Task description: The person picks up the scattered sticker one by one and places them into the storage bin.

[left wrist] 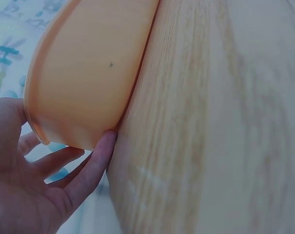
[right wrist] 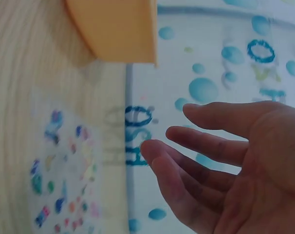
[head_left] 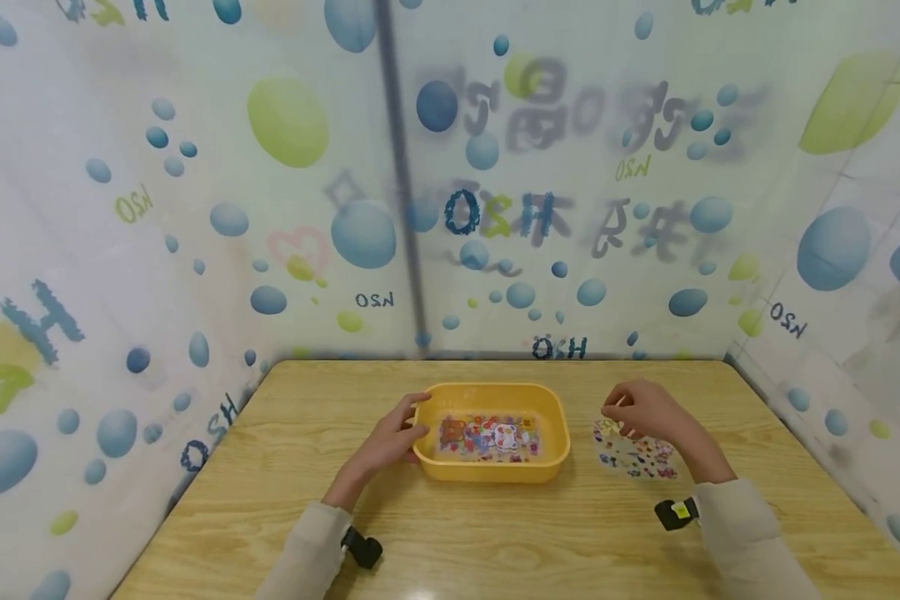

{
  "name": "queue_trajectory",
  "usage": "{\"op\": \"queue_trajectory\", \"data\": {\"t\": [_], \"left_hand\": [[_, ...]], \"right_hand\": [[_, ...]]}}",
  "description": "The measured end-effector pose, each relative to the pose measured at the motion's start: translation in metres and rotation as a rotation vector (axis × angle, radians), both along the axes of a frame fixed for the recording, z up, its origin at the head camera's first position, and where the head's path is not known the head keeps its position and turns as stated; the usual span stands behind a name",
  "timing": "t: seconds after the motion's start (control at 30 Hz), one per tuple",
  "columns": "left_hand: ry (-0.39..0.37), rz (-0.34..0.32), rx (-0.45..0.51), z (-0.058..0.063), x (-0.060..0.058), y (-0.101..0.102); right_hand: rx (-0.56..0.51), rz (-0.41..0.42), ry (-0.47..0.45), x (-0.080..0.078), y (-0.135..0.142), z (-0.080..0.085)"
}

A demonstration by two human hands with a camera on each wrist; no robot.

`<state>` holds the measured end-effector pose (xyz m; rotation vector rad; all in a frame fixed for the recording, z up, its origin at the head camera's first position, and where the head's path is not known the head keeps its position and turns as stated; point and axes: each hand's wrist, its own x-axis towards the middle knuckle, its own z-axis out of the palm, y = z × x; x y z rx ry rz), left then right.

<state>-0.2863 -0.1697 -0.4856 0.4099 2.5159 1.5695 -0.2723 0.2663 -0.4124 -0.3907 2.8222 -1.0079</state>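
Observation:
A yellow plastic basin [head_left: 487,473] stands on the table, its left end held by my left hand [head_left: 386,437]. In the left wrist view the thumb is at the rim of the basin [left wrist: 89,73] and the other fingers touch its outer wall. Inside lies a sheet of colourful cartoon stickers [head_left: 487,437]. Right of the basin, another clear sticker sheet [head_left: 641,458] rests flat on the wood. Above its far edge hovers my right hand [head_left: 648,408]. The right wrist view shows that hand's fingers [right wrist: 201,173] loosely bent, with nothing between them and the thumb.
The wooden table [head_left: 487,533] has its far edge against a curtain [head_left: 480,275] printed with blue and green drops. Similar printed sheeting hangs at both sides. A small black camera [head_left: 675,512] is strapped on the right wrist, another black camera [head_left: 362,547] on the left.

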Motion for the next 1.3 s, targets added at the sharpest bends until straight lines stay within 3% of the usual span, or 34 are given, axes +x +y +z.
{"op": "queue_trajectory", "data": {"t": [0.13, 0.33, 0.5, 0.73, 1.3], "left_hand": [[-0.001, 0.001, -0.001, -0.002, -0.001, 0.001], [-0.008, 0.014, -0.001, -0.004, -0.001, 0.003], [-0.011, 0.010, 0.005, -0.005, -0.001, 0.003], [-0.018, 0.039, -0.002, -0.002, 0.001, 0.000], [-0.021, 0.035, 0.010, -0.002, -0.004, 0.002]], "right_hand": [[0.007, -0.020, 0.030, 0.004, 0.018, -0.012], [0.105, -0.049, 0.135, 0.006, 0.042, -0.025], [0.178, -0.068, 0.098, 0.003, 0.055, -0.038], [0.247, -0.018, 0.073, -0.007, 0.066, -0.056], [0.248, -0.027, 0.124, -0.009, 0.073, -0.064]]}}
